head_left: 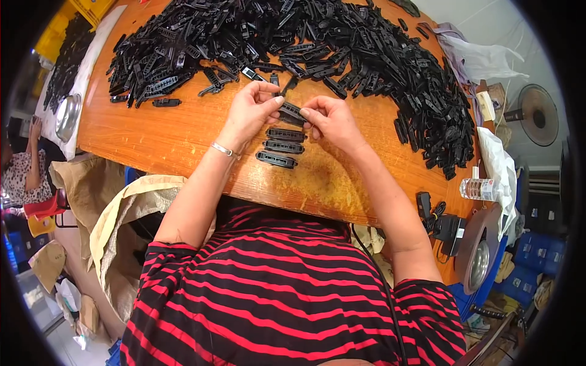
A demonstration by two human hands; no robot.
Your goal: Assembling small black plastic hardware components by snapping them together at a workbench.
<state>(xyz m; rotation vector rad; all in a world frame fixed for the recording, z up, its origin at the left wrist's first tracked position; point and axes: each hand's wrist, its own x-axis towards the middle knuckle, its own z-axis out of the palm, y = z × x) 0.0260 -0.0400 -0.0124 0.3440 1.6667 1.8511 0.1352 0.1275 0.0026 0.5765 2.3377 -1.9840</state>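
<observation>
The left hand [253, 111] pinches one end of a black slotted piece [293, 112] between thumb and fingertips, and the right hand [329, 123] pinches its other end — the piece is tilted, its right end closer to the wearer, and sits just beyond the row of three black pieces [283, 147], which serves as the landmark here. The three lie roughly parallel, one behind another, on the wooden bench [183, 137]. A bracelet [226, 149] circles the left wrist, to the left of the row. Beyond the row, a great heap of black parts [281, 36] arcs around it, a few loose parts straying near the hands. Far to the right of the row stand a clear bottle [477, 189] and, past that, a round fan [539, 114]; well to its left — a shiny metal bowl [68, 118]. Nearer the wearer than the row is a red-and-black striped shirt [274, 287].
</observation>
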